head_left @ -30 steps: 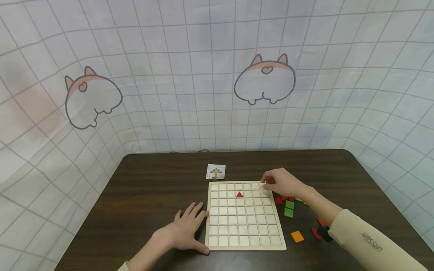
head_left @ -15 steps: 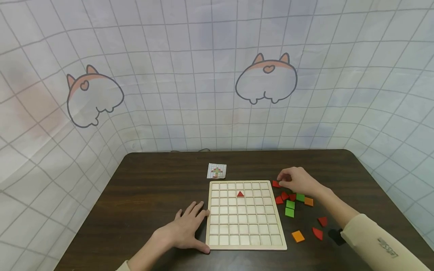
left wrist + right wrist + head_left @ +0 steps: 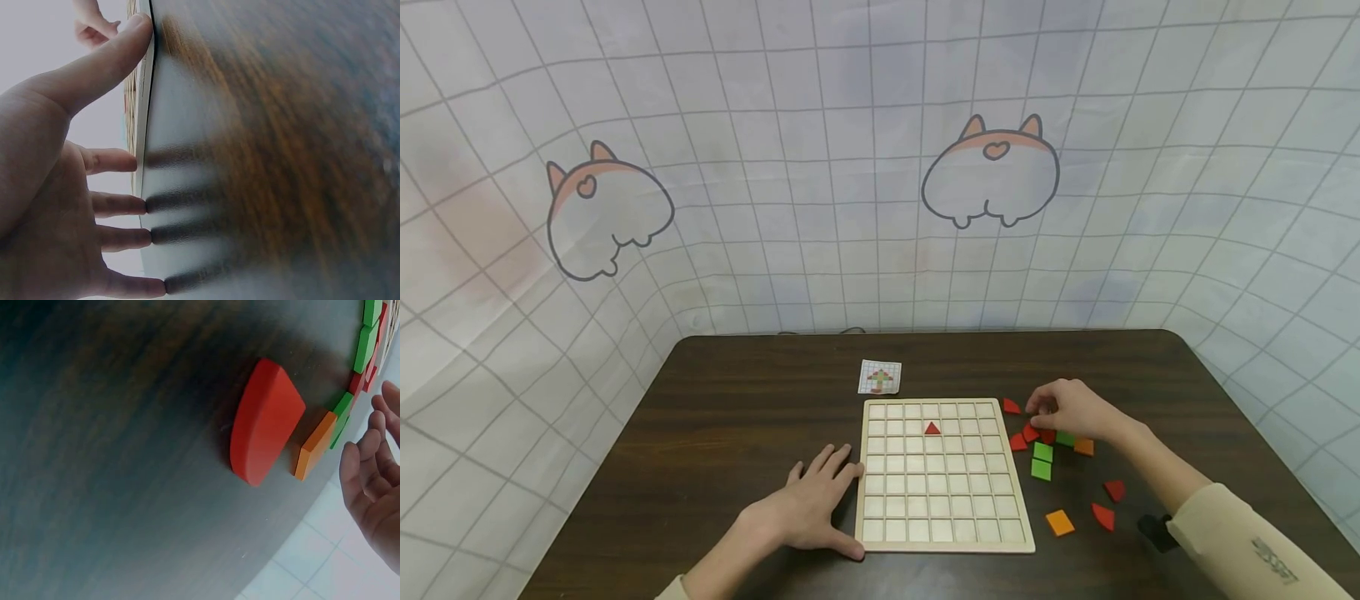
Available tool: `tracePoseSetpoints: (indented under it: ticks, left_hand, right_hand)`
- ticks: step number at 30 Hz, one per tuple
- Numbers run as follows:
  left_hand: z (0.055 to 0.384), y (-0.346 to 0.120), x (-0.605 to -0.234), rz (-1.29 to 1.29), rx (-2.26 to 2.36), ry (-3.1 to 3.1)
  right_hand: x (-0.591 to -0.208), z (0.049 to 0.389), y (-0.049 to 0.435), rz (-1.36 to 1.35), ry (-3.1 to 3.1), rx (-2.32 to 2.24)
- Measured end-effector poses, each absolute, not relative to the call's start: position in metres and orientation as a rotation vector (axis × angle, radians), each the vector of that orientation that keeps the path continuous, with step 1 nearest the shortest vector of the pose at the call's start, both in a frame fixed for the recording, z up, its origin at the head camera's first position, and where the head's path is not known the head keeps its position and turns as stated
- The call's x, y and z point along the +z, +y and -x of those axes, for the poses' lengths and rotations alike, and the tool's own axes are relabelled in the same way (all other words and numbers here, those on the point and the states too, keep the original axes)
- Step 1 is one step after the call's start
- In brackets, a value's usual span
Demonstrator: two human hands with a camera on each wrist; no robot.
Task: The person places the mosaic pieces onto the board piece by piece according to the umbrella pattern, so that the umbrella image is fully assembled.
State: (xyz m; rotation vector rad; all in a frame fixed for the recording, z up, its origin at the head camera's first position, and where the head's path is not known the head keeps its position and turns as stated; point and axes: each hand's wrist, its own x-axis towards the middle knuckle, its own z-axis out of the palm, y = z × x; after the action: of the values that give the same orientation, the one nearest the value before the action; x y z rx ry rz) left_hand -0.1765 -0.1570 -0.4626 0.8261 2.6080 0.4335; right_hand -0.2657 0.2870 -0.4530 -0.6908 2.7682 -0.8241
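Note:
My left hand (image 3: 808, 508) lies spread at the left side of a pale wooden grid board (image 3: 947, 547), thumb and index fingertip right at its edge. In the left wrist view, its fingertips (image 3: 150, 234) rest on the table beside the board. A red triangle tile (image 3: 932, 429) sits in a cell of the second row. My right hand (image 3: 1071, 408) hovers right of the board, over a cluster of tiles, its fingers loosely bent. Nothing shows between them in the right wrist view. Nearest are red tiles (image 3: 1031, 432) and a green square (image 3: 1064, 438), partly covered by the hand.
A small card (image 3: 880, 377) with an arrow-like coloured pattern lies behind the board. Two green squares (image 3: 1042, 461), orange squares (image 3: 1060, 523) and red rounded tiles (image 3: 1103, 517) lie on the dark table (image 3: 737, 392). One red tile (image 3: 1011, 406) sits by the board's far right corner.
My right hand has moved right from the board's far right corner to the tile cluster. The red tile by that corner now shows uncovered. My left hand stays put.

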Motion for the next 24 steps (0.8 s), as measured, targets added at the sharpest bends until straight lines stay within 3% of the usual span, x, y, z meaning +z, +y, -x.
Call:
tracePoseSetpoints:
  ticks: [24]
  left_hand:
    - [0.1759, -0.1576, -0.4613, -0.801, 0.436, 2.601]
  right_hand:
    - [-0.4623, 0.2681, 0.2843, 0.758, 2.763, -0.732]
